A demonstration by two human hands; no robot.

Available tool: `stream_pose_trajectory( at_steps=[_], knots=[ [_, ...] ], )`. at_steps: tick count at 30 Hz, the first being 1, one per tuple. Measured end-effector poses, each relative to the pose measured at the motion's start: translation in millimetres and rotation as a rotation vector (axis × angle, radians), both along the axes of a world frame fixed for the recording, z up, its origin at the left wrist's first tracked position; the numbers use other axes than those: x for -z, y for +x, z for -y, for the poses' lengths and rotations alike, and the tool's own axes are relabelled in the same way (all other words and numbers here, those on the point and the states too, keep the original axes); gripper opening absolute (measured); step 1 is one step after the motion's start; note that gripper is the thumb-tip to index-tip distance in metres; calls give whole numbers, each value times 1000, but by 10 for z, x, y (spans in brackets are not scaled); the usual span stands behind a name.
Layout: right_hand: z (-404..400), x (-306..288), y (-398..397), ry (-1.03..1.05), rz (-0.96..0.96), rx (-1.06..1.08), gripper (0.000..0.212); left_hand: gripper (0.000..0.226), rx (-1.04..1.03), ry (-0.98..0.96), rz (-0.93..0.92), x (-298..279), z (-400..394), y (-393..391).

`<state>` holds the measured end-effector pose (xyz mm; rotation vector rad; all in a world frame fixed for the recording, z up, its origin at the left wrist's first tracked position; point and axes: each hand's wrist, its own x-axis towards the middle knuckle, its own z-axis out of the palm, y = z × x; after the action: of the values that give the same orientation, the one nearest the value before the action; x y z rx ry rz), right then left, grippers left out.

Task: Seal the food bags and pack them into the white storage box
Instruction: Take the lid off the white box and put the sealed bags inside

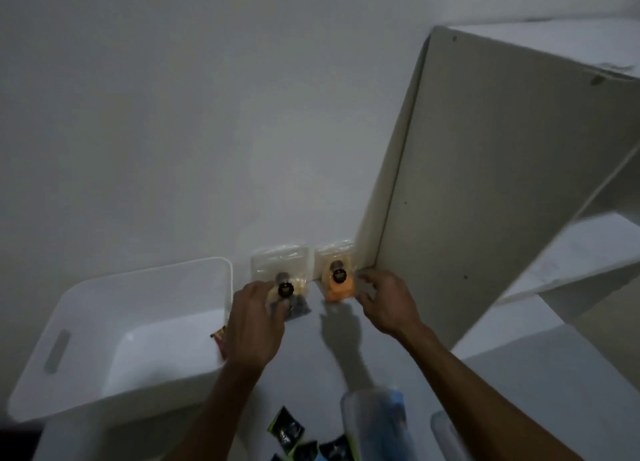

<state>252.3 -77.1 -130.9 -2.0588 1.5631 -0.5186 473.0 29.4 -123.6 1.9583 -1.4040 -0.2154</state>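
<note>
A: What is the biggest thing here?

B: The wall [173, 114] at the back. Next is the tall white shelf [485, 190] on the right. Then the white box [104, 325] on the left of the table [311, 363]. A red packet [220, 339] leans inside the box, against its right wall.

A: Where are the food bags?

B: Two clear bags stand at the back of the table, side by side, against the wall. The left bag [282, 270] has pale and dark food in it. The right bag [337, 275] has orange food and is just beside the shelf. Each bag has a round dark sticker.

A: What are the hands doing?

B: The left hand [254, 325] is closed on the bottom of the left bag. The right hand [388, 304] is open wide, with spread fingers near the right bag. I cannot tell if it touches.

A: Anything smaller?

B: Near the bottom, a clear tub [377, 422] with something blue inside, and small dark packets [287, 429] beside it. It is all a bit blurry.
</note>
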Motion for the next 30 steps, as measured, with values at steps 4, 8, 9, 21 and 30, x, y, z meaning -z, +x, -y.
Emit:
stream_pose_trajectory(
  at_steps=[4,8,9,21,30],
  knots=[
    [691,151,90,-30,-85,-15,42,36,-58,13,113,332,514,155],
    [1106,292,198,-31,-142,-6,44,38,-154,79,191,458,856,282],
    [1188,340,217,-27,-150,0,43,40,-172,112,176,480,919,302],
    [1563,692,333,112,-15,136,8,34,-340,87,-12,760,1234,362],
    [1568,711,350,156,124,249,13,30,-450,36,-127,767,1315,330]
  ],
)
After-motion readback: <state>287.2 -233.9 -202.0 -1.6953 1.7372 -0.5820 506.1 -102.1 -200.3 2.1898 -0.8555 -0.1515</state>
